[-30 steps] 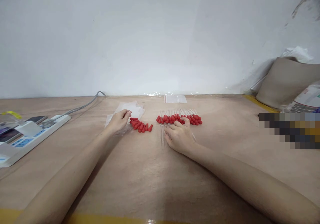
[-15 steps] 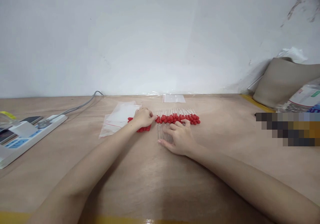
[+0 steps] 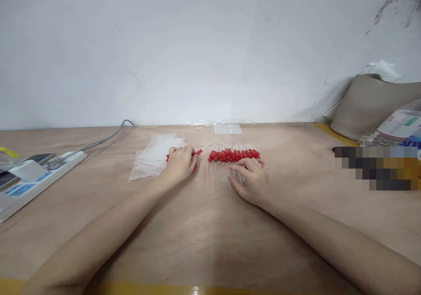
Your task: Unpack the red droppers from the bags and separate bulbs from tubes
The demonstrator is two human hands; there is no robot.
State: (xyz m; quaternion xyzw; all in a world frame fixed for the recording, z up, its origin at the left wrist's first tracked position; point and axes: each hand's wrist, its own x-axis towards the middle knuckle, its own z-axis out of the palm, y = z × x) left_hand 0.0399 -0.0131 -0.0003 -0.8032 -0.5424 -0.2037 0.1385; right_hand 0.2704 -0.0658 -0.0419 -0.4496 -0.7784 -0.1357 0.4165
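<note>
Between thumb and fingers, my left hand [image 3: 180, 162] pinches a thin pale stick with a red head [image 3: 198, 152], its pale end pointing up and right. More red pieces [image 3: 195, 167] show partly from under that hand. A row of similar red-headed sticks [image 3: 232, 155] lies side by side in the middle, red ends toward me. Just in front of them is a row of slim clear tubes [image 3: 215, 176]. Over the right end of these tubes rests my right hand [image 3: 252, 178], fingers curved, thumb and forefinger apart. Whether it grips a tube cannot be made out.
Clear zip bags [image 3: 148, 161] lie left of my left hand, and another small bag [image 3: 227, 129] lies by the wall. A white power strip [image 3: 49, 178] with a plug and grey cable is at left. A brown container [image 3: 365, 106] and a labelled bottle [image 3: 394, 128] stand at right.
My left hand has moved left and toward me, drawing one red-headed stick away from the row. My right hand has slid right along the tubes, uncovering more of them.
</note>
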